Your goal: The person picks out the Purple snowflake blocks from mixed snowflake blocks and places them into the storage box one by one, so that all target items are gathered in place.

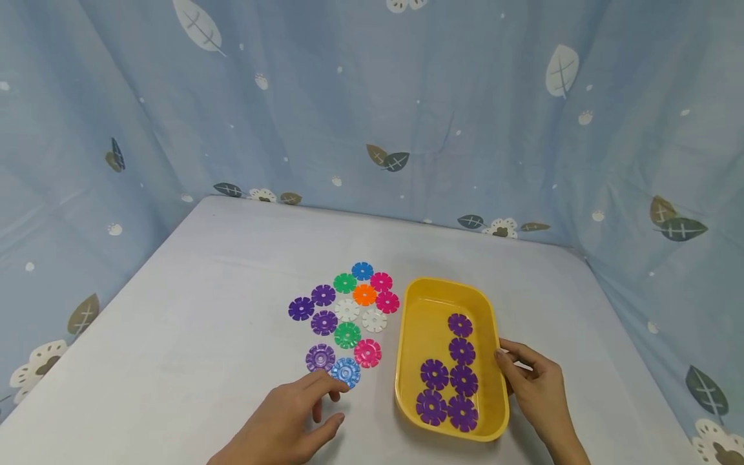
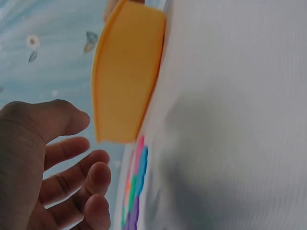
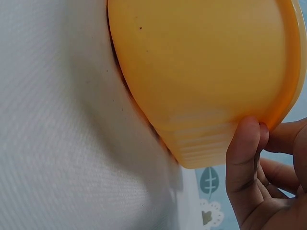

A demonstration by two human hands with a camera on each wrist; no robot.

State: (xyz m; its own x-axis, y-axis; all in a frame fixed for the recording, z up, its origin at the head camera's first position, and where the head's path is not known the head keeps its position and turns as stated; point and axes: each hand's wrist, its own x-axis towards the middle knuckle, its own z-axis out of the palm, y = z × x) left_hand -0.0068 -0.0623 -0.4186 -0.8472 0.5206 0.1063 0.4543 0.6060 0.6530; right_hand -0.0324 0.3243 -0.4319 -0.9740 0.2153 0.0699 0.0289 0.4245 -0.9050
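My left hand point(image 1: 293, 416) hovers at the near end of a group of flat notched plastic discs. Its fingertips overlap the light blue disc point(image 1: 345, 372) in the head view. The left wrist view shows loosely bent fingers point(image 2: 98, 177) with nothing between them and the thumb. To the right stands a yellow plastic tray point(image 1: 427, 316), with several purple discs point(image 1: 463, 380) lying along its right and near part. My right hand point(image 1: 537, 387) grips the tray's right rim, thumb on the outer wall, as the right wrist view also shows.
Left of the tray lie several loose discs: purple point(image 1: 301, 309), green point(image 1: 347, 335), pink point(image 1: 367, 353), white point(image 1: 347, 310), orange point(image 1: 364, 294) and blue point(image 1: 362, 270). A white cloth covers the table point(image 1: 174, 310). Behind and beside it hangs a blue leaf-patterned curtain point(image 1: 325, 116).
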